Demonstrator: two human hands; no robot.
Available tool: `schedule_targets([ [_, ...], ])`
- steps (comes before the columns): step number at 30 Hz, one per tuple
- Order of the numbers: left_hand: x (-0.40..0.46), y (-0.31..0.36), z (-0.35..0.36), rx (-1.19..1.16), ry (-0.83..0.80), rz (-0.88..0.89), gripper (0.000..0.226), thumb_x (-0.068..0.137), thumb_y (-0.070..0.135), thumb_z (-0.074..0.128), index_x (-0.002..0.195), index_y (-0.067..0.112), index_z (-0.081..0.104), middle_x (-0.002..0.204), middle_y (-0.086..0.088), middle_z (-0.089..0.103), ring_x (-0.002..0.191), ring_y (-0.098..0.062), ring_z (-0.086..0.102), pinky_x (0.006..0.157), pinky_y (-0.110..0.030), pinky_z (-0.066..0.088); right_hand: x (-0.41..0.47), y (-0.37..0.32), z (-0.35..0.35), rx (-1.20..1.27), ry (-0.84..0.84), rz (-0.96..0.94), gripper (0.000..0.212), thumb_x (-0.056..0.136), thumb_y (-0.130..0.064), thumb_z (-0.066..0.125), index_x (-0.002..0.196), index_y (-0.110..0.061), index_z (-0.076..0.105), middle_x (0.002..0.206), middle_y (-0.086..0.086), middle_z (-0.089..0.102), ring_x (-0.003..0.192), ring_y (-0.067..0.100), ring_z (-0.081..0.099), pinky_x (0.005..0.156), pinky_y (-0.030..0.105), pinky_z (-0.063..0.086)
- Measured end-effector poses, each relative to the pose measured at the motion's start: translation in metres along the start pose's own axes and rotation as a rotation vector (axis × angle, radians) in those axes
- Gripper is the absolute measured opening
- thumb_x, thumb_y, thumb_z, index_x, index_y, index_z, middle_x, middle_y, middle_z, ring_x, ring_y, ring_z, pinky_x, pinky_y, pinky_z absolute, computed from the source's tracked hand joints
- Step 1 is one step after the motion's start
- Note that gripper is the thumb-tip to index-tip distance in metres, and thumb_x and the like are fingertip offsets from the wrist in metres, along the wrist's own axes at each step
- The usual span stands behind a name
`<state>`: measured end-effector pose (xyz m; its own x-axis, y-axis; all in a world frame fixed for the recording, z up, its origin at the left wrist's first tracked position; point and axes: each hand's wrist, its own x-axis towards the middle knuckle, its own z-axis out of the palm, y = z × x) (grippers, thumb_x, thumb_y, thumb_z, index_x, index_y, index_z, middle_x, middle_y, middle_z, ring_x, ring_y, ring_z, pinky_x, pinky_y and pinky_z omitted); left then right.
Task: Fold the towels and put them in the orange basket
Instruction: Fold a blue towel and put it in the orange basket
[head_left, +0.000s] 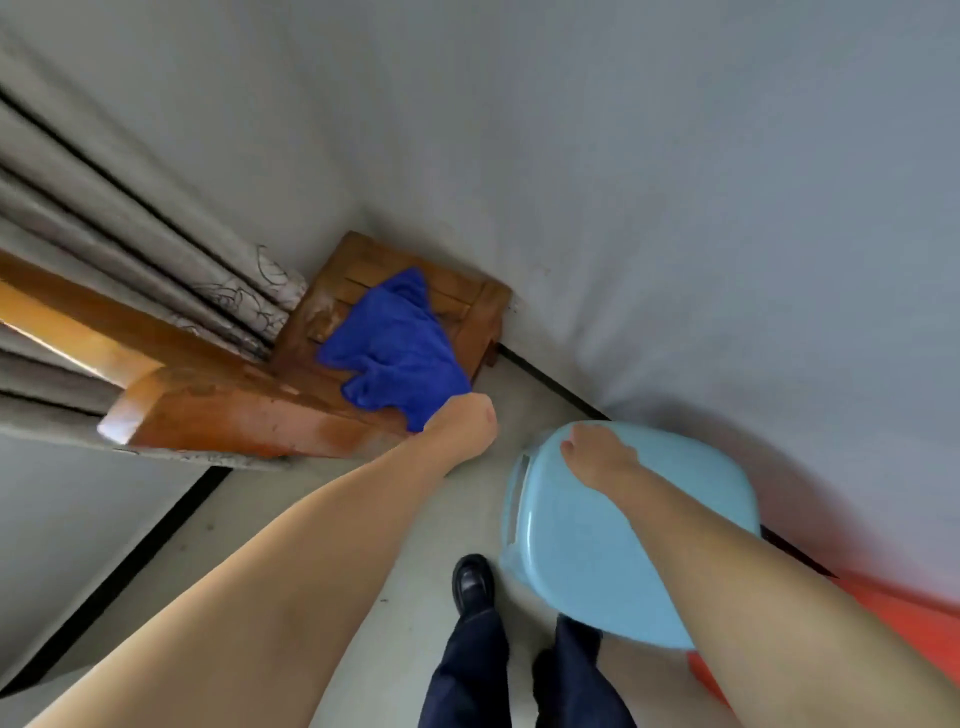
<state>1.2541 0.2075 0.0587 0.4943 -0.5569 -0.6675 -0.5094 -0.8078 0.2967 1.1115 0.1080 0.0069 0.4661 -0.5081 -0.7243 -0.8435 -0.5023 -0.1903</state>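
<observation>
The left hand (465, 421) grips a blue towel (392, 345) at the wooden stool's (470, 306) near edge. The right hand (597, 452) rests flat, fingers relaxed, on a light-blue lid (587, 551).

A single head-worn, wide-angle camera looked steeply down and forward from the person's own height. Both forearms ran up from the bottom edge toward the frame's middle, with the left hand (465, 423) and the right hand (597, 457) close to the lens. The floor (311, 525) lay below, and a shoe (471, 582) showed at the lower centre. Walls bent outward toward the upper left and right, as the wide lens curved them. No second view shared the scene.
</observation>
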Motion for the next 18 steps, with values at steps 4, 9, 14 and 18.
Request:
schedule_targets([
  [4,0.056,-0.009,0.035,0.028,-0.041,-0.034,0.030,0.094,0.015,0.042,0.118,0.010,0.059,0.123,-0.013,0.059,0.114,-0.029,0.055,0.095,-0.038,0.047,0.041,0.004,0.031,-0.147,0.165,-0.094,0.041,0.099,-0.031,0.031,0.136,-0.018,0.042,0.141,0.007,0.039,0.133,0.024,0.033,0.105,0.040,0.030],
  [9,0.123,-0.044,0.067,0.170,0.266,-0.201,0.056,0.092,0.030,0.052,0.142,0.021,0.028,0.146,-0.010,0.030,0.135,-0.029,0.029,0.105,-0.044,0.032,0.078,0.014,0.089,-0.157,0.321,-0.168,0.041,0.089,-0.032,0.037,0.114,-0.017,0.066,0.133,0.007,0.056,0.136,0.024,0.038,0.107,0.058,0.027],
  [14,0.179,-0.085,0.063,0.068,0.297,-0.406,0.095,0.086,0.052,0.057,0.151,0.024,-0.005,0.159,-0.011,-0.006,0.148,-0.030,-0.002,0.113,-0.058,0.015,0.094,0.026,0.122,-0.130,0.574,-0.257,0.031,0.084,-0.032,0.042,0.090,-0.019,0.069,0.123,0.003,0.063,0.130,0.023,0.037,0.109,0.061,0.014],
  [18,0.204,-0.096,0.067,-0.031,0.212,-0.461,0.109,0.082,0.046,0.066,0.149,0.026,-0.018,0.159,-0.011,-0.012,0.147,-0.031,-0.002,0.107,-0.058,0.030,0.097,0.026,0.127,-0.117,0.655,-0.276,0.028,0.083,-0.030,0.043,0.089,-0.020,0.068,0.121,0.002,0.063,0.130,0.022,0.038,0.110,0.061,0.016],
])
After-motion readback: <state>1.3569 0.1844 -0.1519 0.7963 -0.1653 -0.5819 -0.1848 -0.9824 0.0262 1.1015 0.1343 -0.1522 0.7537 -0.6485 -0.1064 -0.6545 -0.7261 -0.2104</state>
